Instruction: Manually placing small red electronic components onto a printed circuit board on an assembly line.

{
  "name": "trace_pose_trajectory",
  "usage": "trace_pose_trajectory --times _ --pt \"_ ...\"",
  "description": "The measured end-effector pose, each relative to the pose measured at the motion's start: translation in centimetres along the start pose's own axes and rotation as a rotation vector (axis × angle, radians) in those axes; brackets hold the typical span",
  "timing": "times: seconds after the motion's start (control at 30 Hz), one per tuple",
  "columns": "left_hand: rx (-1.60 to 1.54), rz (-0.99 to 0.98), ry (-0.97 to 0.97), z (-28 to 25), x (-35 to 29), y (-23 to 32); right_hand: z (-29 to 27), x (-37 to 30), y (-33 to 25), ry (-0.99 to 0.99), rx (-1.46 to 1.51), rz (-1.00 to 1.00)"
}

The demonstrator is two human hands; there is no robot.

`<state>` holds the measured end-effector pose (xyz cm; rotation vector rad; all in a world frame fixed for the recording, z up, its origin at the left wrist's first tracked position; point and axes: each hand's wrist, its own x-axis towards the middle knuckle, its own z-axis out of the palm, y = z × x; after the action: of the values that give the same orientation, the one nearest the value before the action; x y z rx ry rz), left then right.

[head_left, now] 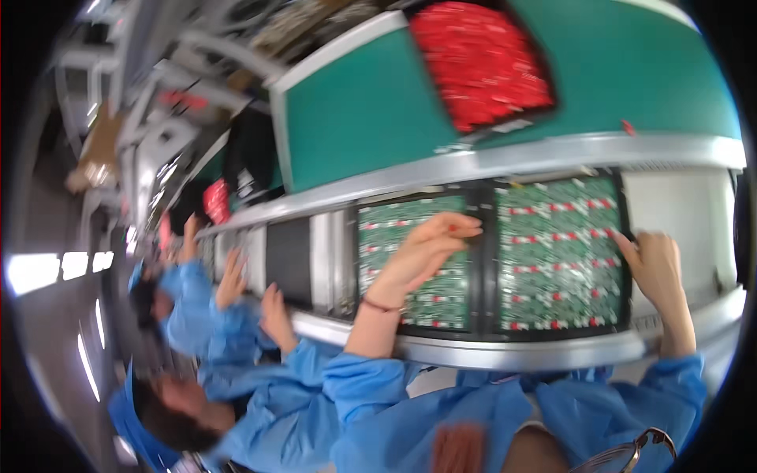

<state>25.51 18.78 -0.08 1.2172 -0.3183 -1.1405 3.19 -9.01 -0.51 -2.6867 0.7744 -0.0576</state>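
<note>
My left hand (422, 256), with a dark cord round the wrist, hangs over the left green circuit board panel (378, 236), its fingers drawn together. A small red part (452, 228) shows among the fingers. My right hand (658, 264) is at the right edge of the other green circuit board panel (560, 256), its fingers curled and the thumb tip near the black frame. Whatever it may grip is hidden. Rows of red and white parts stand on both panels, which sit side by side in black frames on the line.
A black bin (544, 87) heaped with red parts (481, 63) rests on the green worktop (355, 102), beyond a metal rail (568, 150). One loose red piece (628, 127) lies near the rail. Co-workers in blue (260, 418) work along the line at left, hands over it.
</note>
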Motion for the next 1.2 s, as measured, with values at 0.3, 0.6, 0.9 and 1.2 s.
trace_pose_trajectory --times 0.3,0.6,0.9,1.2 --pt "-0.032 0.062 -0.042 5.5 0.9 -0.5 2.0 -1.8 5.4 -0.092 0.536 -0.078" --pt "-0.052 0.054 0.069 9.0 3.2 -1.7 1.6 -1.4 9.8 -0.503 0.961 -0.272" --pt "-0.004 0.107 0.157 8.3 2.9 -2.3 -0.6 -1.0 7.3 -0.476 0.605 -0.145" --pt "0.035 0.063 0.193 9.7 3.4 -3.0 0.0 -0.5 9.4 -0.131 0.679 -0.229"
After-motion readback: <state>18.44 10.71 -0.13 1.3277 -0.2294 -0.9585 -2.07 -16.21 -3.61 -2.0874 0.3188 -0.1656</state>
